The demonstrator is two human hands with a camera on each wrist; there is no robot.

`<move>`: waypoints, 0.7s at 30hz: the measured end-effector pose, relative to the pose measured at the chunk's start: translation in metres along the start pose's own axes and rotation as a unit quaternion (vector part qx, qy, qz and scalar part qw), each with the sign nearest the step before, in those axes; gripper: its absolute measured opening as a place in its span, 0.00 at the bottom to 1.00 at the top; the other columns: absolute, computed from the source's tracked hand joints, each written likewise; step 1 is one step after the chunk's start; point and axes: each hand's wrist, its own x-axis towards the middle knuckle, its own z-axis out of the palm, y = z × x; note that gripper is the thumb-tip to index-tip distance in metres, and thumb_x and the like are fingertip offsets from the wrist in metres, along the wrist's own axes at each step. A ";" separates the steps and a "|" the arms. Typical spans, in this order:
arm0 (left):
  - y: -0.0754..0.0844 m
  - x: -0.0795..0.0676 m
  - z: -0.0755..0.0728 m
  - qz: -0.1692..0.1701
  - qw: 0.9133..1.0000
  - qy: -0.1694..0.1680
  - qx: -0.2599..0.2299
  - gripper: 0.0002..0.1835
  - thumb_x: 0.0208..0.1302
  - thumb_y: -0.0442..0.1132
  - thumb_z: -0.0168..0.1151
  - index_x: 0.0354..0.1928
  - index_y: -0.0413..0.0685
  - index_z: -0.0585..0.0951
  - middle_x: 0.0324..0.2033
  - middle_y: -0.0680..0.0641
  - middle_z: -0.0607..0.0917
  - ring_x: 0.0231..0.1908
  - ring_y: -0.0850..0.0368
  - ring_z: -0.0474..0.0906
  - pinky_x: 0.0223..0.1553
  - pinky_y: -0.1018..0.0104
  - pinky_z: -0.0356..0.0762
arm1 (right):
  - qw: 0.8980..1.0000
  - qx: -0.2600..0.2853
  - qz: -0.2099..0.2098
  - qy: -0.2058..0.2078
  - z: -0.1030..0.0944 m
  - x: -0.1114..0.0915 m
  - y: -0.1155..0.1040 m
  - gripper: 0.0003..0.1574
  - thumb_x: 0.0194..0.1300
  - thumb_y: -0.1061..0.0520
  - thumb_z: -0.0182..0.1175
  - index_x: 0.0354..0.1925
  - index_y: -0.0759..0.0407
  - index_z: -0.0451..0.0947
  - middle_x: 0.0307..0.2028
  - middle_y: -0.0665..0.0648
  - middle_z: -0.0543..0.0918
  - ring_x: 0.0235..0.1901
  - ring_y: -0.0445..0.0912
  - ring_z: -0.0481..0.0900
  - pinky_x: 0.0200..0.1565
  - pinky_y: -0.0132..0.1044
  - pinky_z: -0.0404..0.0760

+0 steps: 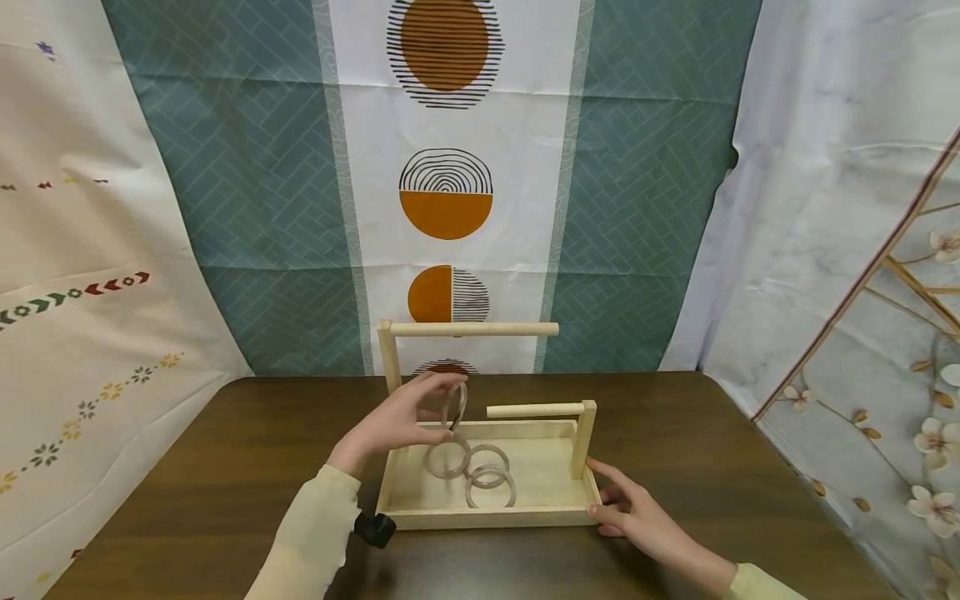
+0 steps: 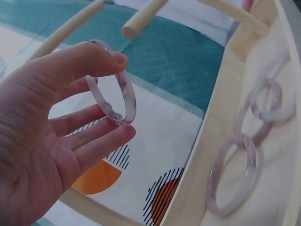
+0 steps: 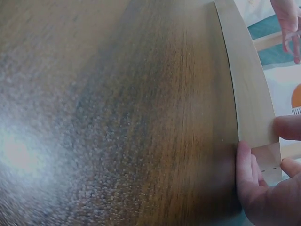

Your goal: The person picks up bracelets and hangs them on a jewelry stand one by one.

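Note:
My left hand (image 1: 401, 417) pinches a translucent pale bangle (image 2: 128, 94) between thumb and fingers, above the left side of a light wooden tray (image 1: 487, 519). Inside that tray lie three similar bangles (image 2: 250, 162); two of them overlap. Two dowel bars on posts rise from it: a tall bar (image 1: 480, 329) at the left end and a lower bar (image 1: 532, 410) at the right. Neither shows a bangle on it. My right hand (image 1: 637, 515) grips the tray's front right corner, with fingers against the outside of the wall in the right wrist view.
The tray rests on a dark brown wooden table (image 1: 690, 442). Behind it hangs a teal and white cloth (image 1: 517, 208) with orange circles. Patterned cloths hang at the left and right sides. A black strap device (image 1: 375, 529) sits at the left wrist.

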 end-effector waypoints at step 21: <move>0.015 0.016 0.032 -0.005 0.997 0.049 -0.061 0.41 0.56 0.31 0.72 0.71 0.56 0.66 0.65 0.45 0.71 0.64 0.42 0.73 0.57 0.60 0.80 | 1.000 0.002 -0.004 -0.002 -0.001 0.000 0.003 0.47 0.67 0.57 0.61 0.76 0.63 0.51 0.46 0.67 0.74 0.40 0.49 0.79 0.41 0.40 0.86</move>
